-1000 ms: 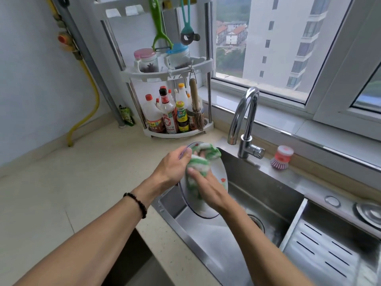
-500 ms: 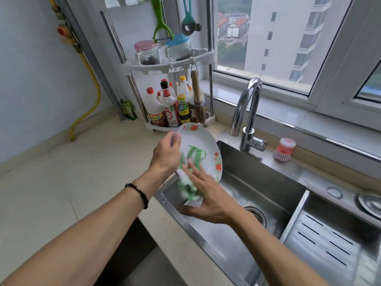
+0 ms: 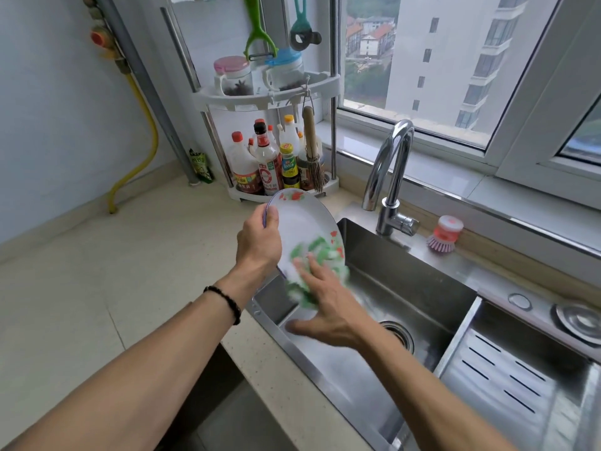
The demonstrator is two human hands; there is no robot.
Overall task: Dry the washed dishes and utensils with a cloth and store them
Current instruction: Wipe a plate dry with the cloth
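A home kitchen high up in an apartment block, seen at the sink corner.

A stainless steel sink (image 3: 406, 307) with a drain and a ribbed draining board fills the lower right of the frame, set into a pale speckled counter (image 3: 97, 288), with a curved chrome tap (image 3: 388, 177) behind it. At upper centre a white corner rack (image 3: 270, 92) holds sauce bottles (image 3: 270, 164), spice jars (image 3: 234, 76) and a hanging peeler (image 3: 258, 30). A pink dish brush (image 3: 445, 234) stands right of the tap. A yellow gas hose (image 3: 143, 138) runs down the wall at upper left. The window (image 3: 439, 60) at upper right looks out on tall residential towers.
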